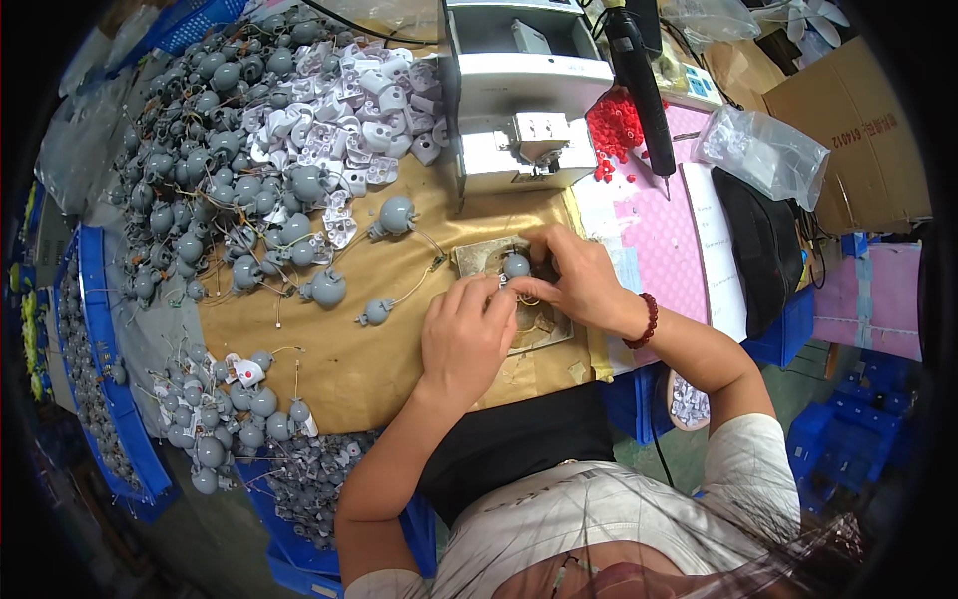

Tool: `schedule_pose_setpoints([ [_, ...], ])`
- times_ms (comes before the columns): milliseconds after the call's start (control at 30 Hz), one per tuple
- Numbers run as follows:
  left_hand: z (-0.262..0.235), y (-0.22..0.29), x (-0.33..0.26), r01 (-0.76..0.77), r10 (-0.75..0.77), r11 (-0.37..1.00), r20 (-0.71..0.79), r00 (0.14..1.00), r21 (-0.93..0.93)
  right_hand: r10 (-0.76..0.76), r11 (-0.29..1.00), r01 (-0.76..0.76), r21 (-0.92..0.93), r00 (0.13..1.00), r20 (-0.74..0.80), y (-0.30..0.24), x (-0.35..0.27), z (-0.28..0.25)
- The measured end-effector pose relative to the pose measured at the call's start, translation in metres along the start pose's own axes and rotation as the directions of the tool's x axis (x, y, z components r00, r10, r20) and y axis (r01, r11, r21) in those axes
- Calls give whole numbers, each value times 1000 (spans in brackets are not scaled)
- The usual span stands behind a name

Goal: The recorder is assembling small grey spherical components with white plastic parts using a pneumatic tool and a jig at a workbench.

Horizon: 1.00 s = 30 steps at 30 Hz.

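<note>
A grey ball-shaped part point(516, 265) with thin wires sits over a square, worn fixture plate point(481, 257) on the bench. From the left, my left hand point(467, 334) has its fingers bunched together at the part's lower side. My right hand point(582, 280) curls around the other side, thumb and forefinger closed at the part; a dark red bead bracelet circles that wrist. The fingertips almost meet just below the ball and hide what they pinch there. A loop of yellow wire shows under the right thumb.
Loose grey ball parts point(396, 215) with wires lie to the left, before a big heap of grey parts point(195, 160) and white plastic shells point(374, 100). A white machine point(529, 90) stands behind the plate. An electric screwdriver point(642, 95) hangs beside red caps point(617, 122).
</note>
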<state>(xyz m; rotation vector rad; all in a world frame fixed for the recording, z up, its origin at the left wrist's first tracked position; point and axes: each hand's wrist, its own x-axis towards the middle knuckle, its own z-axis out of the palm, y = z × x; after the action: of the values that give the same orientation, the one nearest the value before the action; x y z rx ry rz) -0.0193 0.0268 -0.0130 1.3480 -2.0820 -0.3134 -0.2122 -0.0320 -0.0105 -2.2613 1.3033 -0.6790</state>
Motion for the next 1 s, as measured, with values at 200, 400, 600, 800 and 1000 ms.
schedule_pose_setpoints([
  [200, 0, 9, 19, 82, -84, 995, 37, 996, 57, -50, 986, 34, 160, 994, 97, 6, 9, -7],
  [400, 3, 12, 22, 109, -108, 994, 24, 994, -6, -338, 809, -89, -582, 739, -583, 110, 77, -99],
  [600, 4, 11, 20, 103, -103, 995, 2, 995, -12, 190, 981, -187, 44, 905, -380, 162, 84, -110],
  [800, 2, 15, 20, 140, -140, 990, 24, 990, 1, 39, 883, 254, 395, 799, -600, 48, 85, -131],
  [1000, 3, 12, 19, 138, -137, 990, 21, 990, -22, -82, 519, 495, 697, 840, -536, -28, 119, -109],
])
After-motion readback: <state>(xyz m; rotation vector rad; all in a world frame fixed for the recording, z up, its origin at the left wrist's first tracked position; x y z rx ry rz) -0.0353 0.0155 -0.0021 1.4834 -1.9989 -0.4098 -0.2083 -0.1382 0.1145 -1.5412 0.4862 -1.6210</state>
